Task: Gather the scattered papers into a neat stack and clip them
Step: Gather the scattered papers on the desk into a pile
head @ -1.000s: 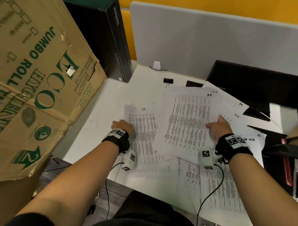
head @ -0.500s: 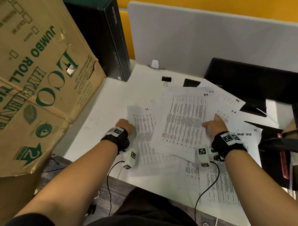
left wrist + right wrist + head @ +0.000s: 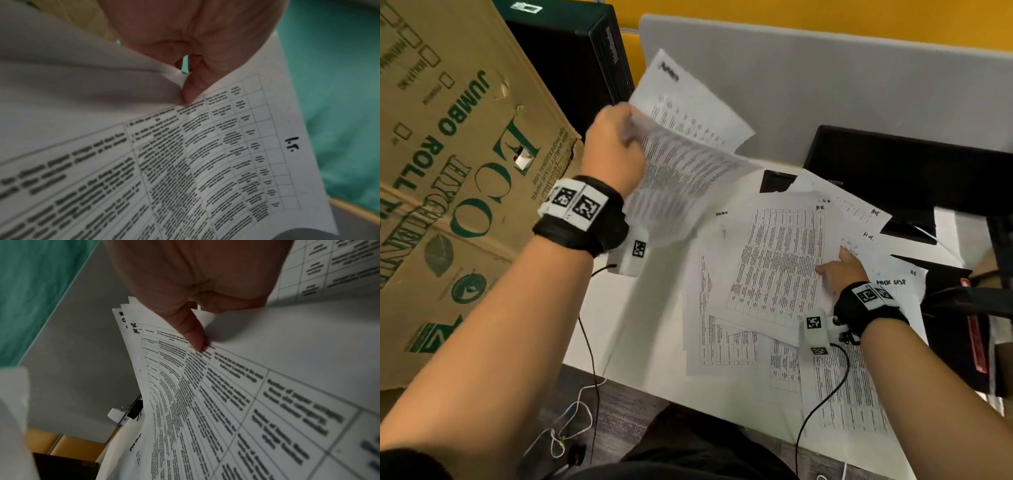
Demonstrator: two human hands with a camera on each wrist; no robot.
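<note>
Printed sheets (image 3: 774, 270) lie scattered and overlapping on the white desk (image 3: 640, 329). My left hand (image 3: 631, 132) is raised above the desk's back left and pinches a few lifted sheets (image 3: 681, 161), which hang curved in the air. In the left wrist view its thumb (image 3: 191, 91) clamps the sheets (image 3: 205, 162) at their edge. My right hand (image 3: 835, 267) rests on the pile, with its thumb (image 3: 193, 334) pressing the top printed sheet (image 3: 226, 394). A black binder clip (image 3: 134, 408) lies near the divider; in the head view the lifted sheets hide it.
A big cardboard box (image 3: 448, 171) stands close on the left. A black computer tower (image 3: 571, 61) and a grey divider (image 3: 842, 85) close off the back. A black monitor (image 3: 911, 171) and dark items (image 3: 962, 325) crowd the right side. Wrist cables hang over the front edge.
My left hand has lifted off the desk, taking a few sheets up and toward the back left. My right hand has stayed on the pile.
</note>
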